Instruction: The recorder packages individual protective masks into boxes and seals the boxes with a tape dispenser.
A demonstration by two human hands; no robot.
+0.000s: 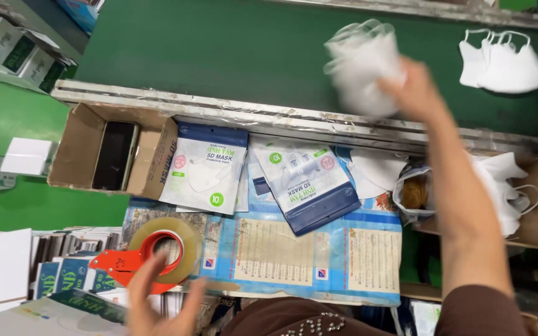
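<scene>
Our right hand (415,93) grips a blurred stack of white masks (361,65) above the green belt (219,50). Our left hand (157,305) hangs open, fingers spread, just below the tape dispenser (157,255). Between them, two printed mask pouches (250,174) lie on the worktop (319,249) beside a cardboard box (82,146). More masks (505,62) sit farther along the belt.
</scene>
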